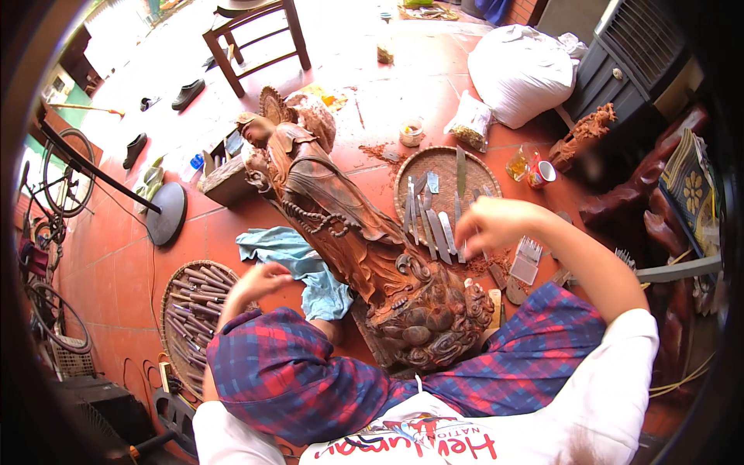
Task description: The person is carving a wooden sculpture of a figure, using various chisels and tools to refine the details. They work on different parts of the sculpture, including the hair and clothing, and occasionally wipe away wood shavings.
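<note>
Left hand [266, 282] hangs released, fingers loosely bent; my right hand [494, 225], elbow out, droops toward metal blades [437, 235], grip undeterminable.

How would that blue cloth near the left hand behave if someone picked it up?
The blue cloth would probably hang floppy, since it lies crumpled in loose folds. Its thin-looking fabric suggests it's fairly light for its spread.

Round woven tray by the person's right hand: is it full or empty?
Neither: the tray holds several long metal tools, but bare weave shows around them, especially toward its far edge.
</note>
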Motion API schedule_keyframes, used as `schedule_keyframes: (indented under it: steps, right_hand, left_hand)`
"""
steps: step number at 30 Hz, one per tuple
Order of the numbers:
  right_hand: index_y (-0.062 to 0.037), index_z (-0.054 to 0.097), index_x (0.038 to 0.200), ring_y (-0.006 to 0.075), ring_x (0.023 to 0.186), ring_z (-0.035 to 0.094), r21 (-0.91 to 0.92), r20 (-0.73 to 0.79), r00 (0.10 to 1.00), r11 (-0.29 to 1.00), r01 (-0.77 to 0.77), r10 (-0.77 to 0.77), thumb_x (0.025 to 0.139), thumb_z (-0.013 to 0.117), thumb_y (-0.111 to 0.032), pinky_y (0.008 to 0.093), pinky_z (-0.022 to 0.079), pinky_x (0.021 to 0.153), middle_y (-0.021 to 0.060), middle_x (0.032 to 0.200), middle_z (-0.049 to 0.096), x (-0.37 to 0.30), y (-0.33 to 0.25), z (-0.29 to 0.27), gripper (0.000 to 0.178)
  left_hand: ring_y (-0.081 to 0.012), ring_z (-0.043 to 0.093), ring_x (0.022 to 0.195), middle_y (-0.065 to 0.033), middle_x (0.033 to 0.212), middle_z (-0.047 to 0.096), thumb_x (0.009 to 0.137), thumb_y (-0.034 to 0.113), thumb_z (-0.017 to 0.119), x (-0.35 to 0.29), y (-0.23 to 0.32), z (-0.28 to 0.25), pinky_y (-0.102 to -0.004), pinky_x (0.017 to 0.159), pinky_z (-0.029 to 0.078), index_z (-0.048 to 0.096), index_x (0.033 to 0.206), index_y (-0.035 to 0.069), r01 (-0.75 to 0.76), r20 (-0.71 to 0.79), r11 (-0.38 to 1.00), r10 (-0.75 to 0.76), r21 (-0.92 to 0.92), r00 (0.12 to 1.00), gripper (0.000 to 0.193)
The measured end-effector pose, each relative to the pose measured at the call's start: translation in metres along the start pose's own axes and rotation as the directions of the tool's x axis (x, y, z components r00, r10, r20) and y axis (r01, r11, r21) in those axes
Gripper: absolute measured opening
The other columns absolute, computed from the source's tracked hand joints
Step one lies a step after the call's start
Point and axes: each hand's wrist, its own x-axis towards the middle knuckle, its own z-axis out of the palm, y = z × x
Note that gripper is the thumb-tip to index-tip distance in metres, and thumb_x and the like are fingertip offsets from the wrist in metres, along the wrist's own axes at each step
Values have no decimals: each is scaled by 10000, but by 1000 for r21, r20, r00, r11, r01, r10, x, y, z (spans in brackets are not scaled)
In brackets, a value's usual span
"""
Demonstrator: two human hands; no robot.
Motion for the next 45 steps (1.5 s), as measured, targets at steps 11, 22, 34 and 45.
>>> schedule_keyframes:
  steps: [11, 22, 34, 45]
  right_hand:
    - [-45, 737, 846, 324, 904, 709, 126, -394, 565, 651, -749, 725, 760, 798, -273, 450, 554, 792, 199, 909, 721, 191, 206, 159, 251]
    - [-35, 614, 907, 134, 649, 656, 554, -194, 539, 545, -629, 820, 870, 676, -126, 298, 505, 515, 76, 714, 638, 164, 198, 119, 116]
    - [33, 553, 1182, 95, 709, 606, 514, -738, 674, 653, 557, 6, 983, 523, -61, 200, 462, 626, 81, 949, 644, 229, -123, -55, 222]
    - [-57, 564, 803, 22, 438, 325, 817, -503, 854, 248, 520, -133, 1040, 482, -376, 205, 239, 394, -39, 539, 424, 312, -135, -24, 406]
  left_hand:
    - [-242, 649, 806, -98, 898, 671, 886, 198, 691, -31, 220, -134, -333, 713, 495, 655, 1024, 38, -646, -51, 584, 760, 492, 648, 214]
    - [-205, 688, 793, -96, 872, 704, 849, 112, 724, 25, 106, -118, -297, 693, 534, 676, 981, 7, -650, -404, 707, 701, 279, 589, 175]
    - [-222, 680, 770, -98, 835, 689, 810, 179, 773, 30, 118, -57, -322, 686, 518, 703, 984, 11, -744, -606, 664, 625, 79, 493, 252]
    - [-309, 659, 792, -116, 701, 649, 767, 173, 764, 69, 97, -11, -409, 675, 503, 692, 842, 33, -754, -773, 645, 412, -127, 482, 174]
